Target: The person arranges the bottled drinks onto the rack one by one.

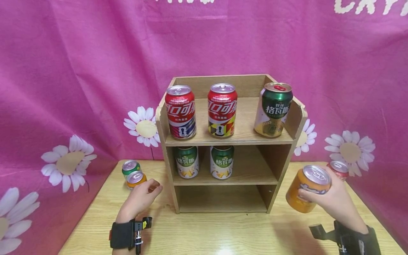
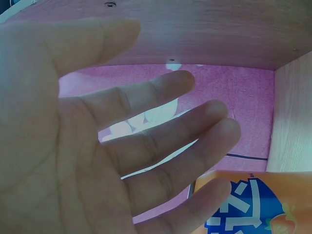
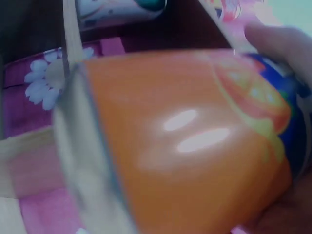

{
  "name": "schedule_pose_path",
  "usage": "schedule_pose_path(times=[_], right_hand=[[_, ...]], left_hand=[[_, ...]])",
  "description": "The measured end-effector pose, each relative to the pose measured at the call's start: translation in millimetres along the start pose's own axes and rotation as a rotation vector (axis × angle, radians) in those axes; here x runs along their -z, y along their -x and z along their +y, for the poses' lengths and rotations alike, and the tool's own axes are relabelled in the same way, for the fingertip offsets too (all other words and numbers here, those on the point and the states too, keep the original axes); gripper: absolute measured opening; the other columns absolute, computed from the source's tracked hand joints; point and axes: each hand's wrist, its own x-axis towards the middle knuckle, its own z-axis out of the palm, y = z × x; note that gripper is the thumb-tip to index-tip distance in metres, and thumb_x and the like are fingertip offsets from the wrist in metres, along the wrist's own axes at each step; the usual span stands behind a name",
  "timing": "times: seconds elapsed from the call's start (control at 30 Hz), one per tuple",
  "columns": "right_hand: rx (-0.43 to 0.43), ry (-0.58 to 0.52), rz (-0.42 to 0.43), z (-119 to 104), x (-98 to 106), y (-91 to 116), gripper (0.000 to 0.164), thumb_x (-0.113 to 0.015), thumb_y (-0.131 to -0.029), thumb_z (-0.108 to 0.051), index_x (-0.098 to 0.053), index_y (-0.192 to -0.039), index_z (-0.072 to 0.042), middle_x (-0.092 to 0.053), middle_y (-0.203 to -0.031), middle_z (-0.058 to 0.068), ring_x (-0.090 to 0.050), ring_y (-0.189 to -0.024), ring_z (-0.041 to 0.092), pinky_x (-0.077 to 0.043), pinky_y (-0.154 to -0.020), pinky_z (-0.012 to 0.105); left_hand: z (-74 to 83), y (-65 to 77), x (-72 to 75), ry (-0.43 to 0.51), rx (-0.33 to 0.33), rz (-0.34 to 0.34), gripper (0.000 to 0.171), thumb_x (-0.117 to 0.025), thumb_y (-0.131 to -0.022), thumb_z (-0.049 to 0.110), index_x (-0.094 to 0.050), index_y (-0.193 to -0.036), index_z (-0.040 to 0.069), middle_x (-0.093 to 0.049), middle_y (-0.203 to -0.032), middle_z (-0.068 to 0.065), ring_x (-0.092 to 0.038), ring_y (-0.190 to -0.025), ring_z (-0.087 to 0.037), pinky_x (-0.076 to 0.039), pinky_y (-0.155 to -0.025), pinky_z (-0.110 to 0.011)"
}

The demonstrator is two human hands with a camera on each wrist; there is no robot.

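My right hand (image 1: 339, 198) grips an orange soda can (image 1: 298, 194) to the right of the wooden shelf. The can is tilted, top toward the hand; its orange side and pale base fill much of the right wrist view. On the left, my left hand (image 1: 140, 198) is beside another orange can (image 1: 135, 178), its fingers spread and loosely extended in the left wrist view, with nothing held. That can's blue label (image 2: 243, 207) shows behind the little finger. Just behind it is a green can (image 1: 130, 167).
The three-tier wooden shelf (image 1: 223, 209) bears two red cola cans (image 1: 180, 117) and a green-and-gold can (image 1: 273, 113) on top. Two green-and-white cans (image 1: 188, 164) stand on its middle tier. A red can (image 1: 339, 168) stands behind my right hand. Pink cloth (image 1: 95, 71) surrounds the table.
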Motion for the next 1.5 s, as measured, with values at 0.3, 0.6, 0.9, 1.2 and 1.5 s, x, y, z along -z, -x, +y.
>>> schedule_pose_path(times=[0.3, 0.6, 0.9, 1.2, 1.5], right_hand=[[-0.11, 0.124, 0.271, -54, -17, 7, 0.076, -0.089, -0.061, -0.013, -0.05, -0.125, -0.003, -0.056, -0.102, 0.007, -0.049, -0.085, 0.001, -0.041, -0.067, 0.01], [0.055, 0.086, 0.248, -89, -46, 9, 0.076, -0.092, -0.053, -0.007, -0.054, -0.118, -0.002, -0.061, -0.1, 0.005, -0.053, -0.087, 0.001, -0.041, -0.073, 0.008], [0.047, 0.125, 0.284, -103, -81, -9, 0.073, -0.091, -0.058, -0.023, -0.052, -0.116, -0.001, -0.064, -0.095, 0.011, -0.06, -0.08, 0.02, -0.047, -0.064, 0.014], [0.018, 0.147, 0.287, -97, -102, -21, 0.073, -0.089, -0.062, -0.03, -0.049, -0.117, -0.002, -0.063, -0.092, 0.013, -0.062, -0.075, 0.024, -0.051, -0.061, 0.037], [-0.003, 0.142, 0.343, -104, -111, -30, 0.075, -0.086, -0.064, -0.037, -0.049, -0.118, -0.001, -0.064, -0.092, 0.015, -0.062, -0.075, 0.027, -0.05, -0.062, 0.042]], left_hand=[[3.6, 0.8, 1.4, 0.004, 0.007, -0.014, 0.019, -0.058, -0.094, 0.023, -0.065, -0.102, 0.007, -0.067, -0.097, -0.006, -0.062, -0.09, -0.023, -0.049, -0.078, -0.043], [1.6, -0.4, -0.6, 0.019, 0.028, -0.035, 0.022, -0.057, -0.095, 0.025, -0.065, -0.105, 0.007, -0.066, -0.1, -0.007, -0.062, -0.094, -0.025, -0.049, -0.081, -0.044], [3.1, -1.5, -1.1, 0.007, 0.023, -0.027, 0.019, -0.057, -0.094, 0.024, -0.065, -0.102, 0.008, -0.067, -0.097, -0.005, -0.062, -0.091, -0.023, -0.049, -0.079, -0.043], [4.0, -2.4, -5.2, 0.008, 0.009, -0.045, 0.024, -0.057, -0.095, 0.025, -0.064, -0.106, 0.005, -0.066, -0.102, -0.007, -0.062, -0.094, -0.025, -0.048, -0.081, -0.044], [2.5, -3.0, -5.8, -0.006, 0.022, -0.06, 0.022, -0.057, -0.095, 0.026, -0.065, -0.105, 0.008, -0.067, -0.101, -0.006, -0.061, -0.093, -0.024, -0.049, -0.079, -0.043]])
